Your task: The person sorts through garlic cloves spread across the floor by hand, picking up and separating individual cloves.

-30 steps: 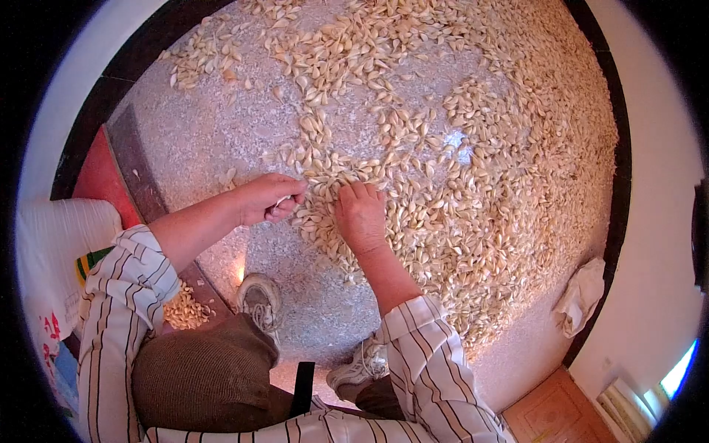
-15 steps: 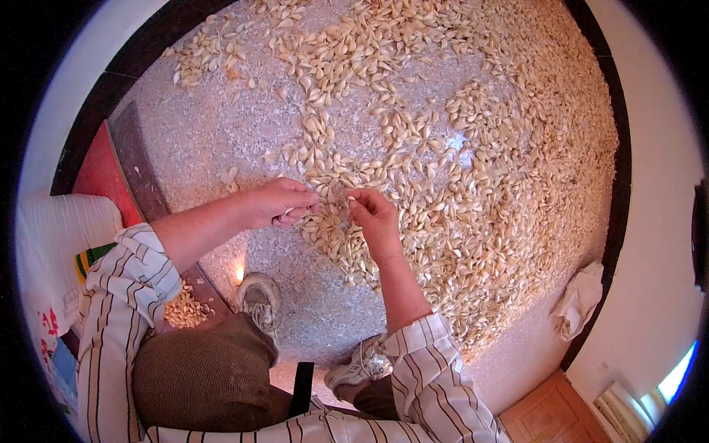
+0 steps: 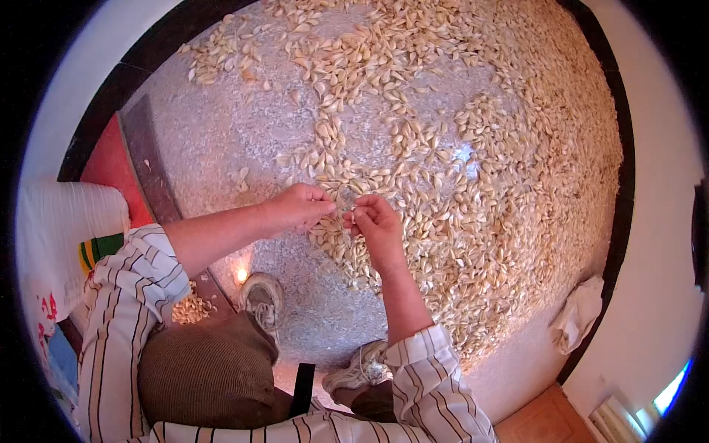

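Garlic cloves [image 3: 473,236] lie spread thickly over the floor, pale and loose, in front of both hands. My left hand [image 3: 301,207] is closed, its thumb and fingertips pinched together just above the near edge of the cloves. What it pinches, if anything, is too small to make out. Close beside it on the right, my right hand [image 3: 378,227] is closed with bent fingers. A small pale garlic clove [image 3: 354,215] shows at its thumb and fingertips, partly hidden. The fingertips of the two hands are a short gap apart.
A small heap of cloves [image 3: 193,307] lies by my left knee. Near it stand a white plastic-wrapped bundle [image 3: 70,221] and a red surface [image 3: 118,177]. A whitish cloth [image 3: 576,316] lies by the right wall. My shoes [image 3: 261,299] rest on the floor, which is strewn with skin flakes.
My left hand has moved right, toward my right hand, and its fingertips are now pinched forward. My right hand has turned slightly and its fingers have curled in. The view has shifted a little.
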A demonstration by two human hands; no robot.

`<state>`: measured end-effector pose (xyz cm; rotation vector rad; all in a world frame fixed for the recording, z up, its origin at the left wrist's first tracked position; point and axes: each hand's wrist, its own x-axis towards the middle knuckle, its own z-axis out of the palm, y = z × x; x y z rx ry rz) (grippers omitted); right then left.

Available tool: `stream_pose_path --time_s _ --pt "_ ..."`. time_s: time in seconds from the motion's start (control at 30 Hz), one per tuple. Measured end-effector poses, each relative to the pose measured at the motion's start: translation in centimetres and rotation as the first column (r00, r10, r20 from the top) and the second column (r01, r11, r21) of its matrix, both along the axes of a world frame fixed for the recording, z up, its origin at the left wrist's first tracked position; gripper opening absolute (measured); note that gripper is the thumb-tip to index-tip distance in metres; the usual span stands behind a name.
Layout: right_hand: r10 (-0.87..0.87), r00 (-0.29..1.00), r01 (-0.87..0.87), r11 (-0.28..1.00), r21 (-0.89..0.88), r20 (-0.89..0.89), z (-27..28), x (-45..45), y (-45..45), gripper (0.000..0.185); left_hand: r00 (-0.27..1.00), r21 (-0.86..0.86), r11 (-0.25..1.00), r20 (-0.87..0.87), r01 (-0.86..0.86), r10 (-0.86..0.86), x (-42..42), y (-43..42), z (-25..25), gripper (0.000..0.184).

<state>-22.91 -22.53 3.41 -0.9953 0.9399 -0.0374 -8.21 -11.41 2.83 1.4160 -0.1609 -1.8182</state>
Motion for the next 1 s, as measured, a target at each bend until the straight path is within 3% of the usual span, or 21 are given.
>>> stream_pose_path --time_s 0.1,0.17,0.2,0.27,0.3,0.37,0.4,0.47,0.5,0.53,0.63,0.8,0.83,0.93,0.97,1.0 --pt "0.016 1.0 -0.016 0.998 -0.055 0.001 -0.8 -0.2 0.0 0.01 0.996 0.032 0.999 0.08 0.041 -0.043 -0.1 -0.6 0.7 0.018" --pt "0.191 0.972 -0.237 0.81 -0.536 -0.14 -1.1 -0.5 -0.3 0.007 0.989 0.054 0.997 0.132 0.063 -0.07 -0.2 -0.6 1.0 0.018" --pt "0.194 0.971 -0.237 0.81 -0.536 -0.137 -1.1 -0.6 -0.4 0.007 0.988 0.047 0.997 0.139 0.055 -0.061 -0.1 -0.6 1.0 0.018" --pt "0.206 0.96 -0.274 0.555 -0.785 -0.189 -0.8 -0.6 -0.6 0.007 0.988 0.041 0.998 0.148 0.043 -0.049 -0.2 -0.3 0.8 0.019" --pt "0.21 0.959 -0.275 0.554 -0.785 -0.188 -0.5 -0.5 -0.6 0.007 0.978 0.034 0.999 0.201 0.043 -0.049 -0.4 -0.1 0.5 0.019" --pt "0.226 0.968 -0.248 0.825 -0.507 -0.105 0.1 -0.4 -0.2 0.004 0.966 0.029 0.999 0.254 0.04 -0.046 -0.8 0.3 0.6 0.02" --pt "0.229 0.968 -0.249 0.825 -0.508 -0.104 0.3 -0.2 0.0 0.004 0.965 0.006 1.0 0.259 0.029 -0.03 -0.9 0.3 1.2 0.02" --pt "0.163 0.986 -0.157 0.977 -0.147 0.03 0.8 0.3 0.7 0.003 0.964 -0.018 1.0 0.267 0.013 -0.007 -1.1 0.5 1.6 0.02" --pt "0.21 0.978 -0.199 0.945 -0.26 0.015 1.0 0.5 1.0 0.003 0.969 -0.035 0.999 0.245 -0.007 0.015 -1.2 0.7 1.6 0.02" --pt "0.216 0.976 -0.204 0.944 -0.26 0.018 1.0 0.6 1.4 0.003 0.974 -0.052 0.998 0.222 -0.028 0.038 -1.3 1.0 1.6 0.019" --pt "0.234 0.971 -0.22 0.956 -0.196 0.047 1.1 0.8 2.2 0.004 0.976 -0.087 0.996 0.217 -0.001 0.02 -1.0 2.3 1.9 0.018" --pt "0.423 0.905 -0.405 0.891 -0.206 0.05 2.2 1.8 4.1 0.005 0.967 -0.02 0.997 0.244 -0.069 0.072 -0.9 5.0 4.3 0.018" --pt "0.45 0.891 -0.44 0.889 -0.126 0.06 2.6 2.0 4.3 0.007 0.963 -0.016 0.997 0.258 -0.081 0.082 -0.9 5.8 4.8 0.018" --pt "0.474 0.871 -0.472 0.88 -0.044 0.13 2.9 2.4 5.4 0.012 0.935 0.011 0.961 0.235 -0.277 0.266 -1.4 9.8 5.3 0.018" --pt "0.465 0.879 -0.456 0.885 -0.098 0.107 2.1 2.2 5.9 0.01 0.902 0.027 0.906 0.113 -0.422 0.417 -2.0 12.0 4.7 0.018" --pt "0.46 0.883 -0.446 0.883 -0.146 0.088 1.3 2.0 6.2 0.009 0.864 0.065 0.87 0.168 -0.49 0.474 -2.5 14.5 4.8 0.018"
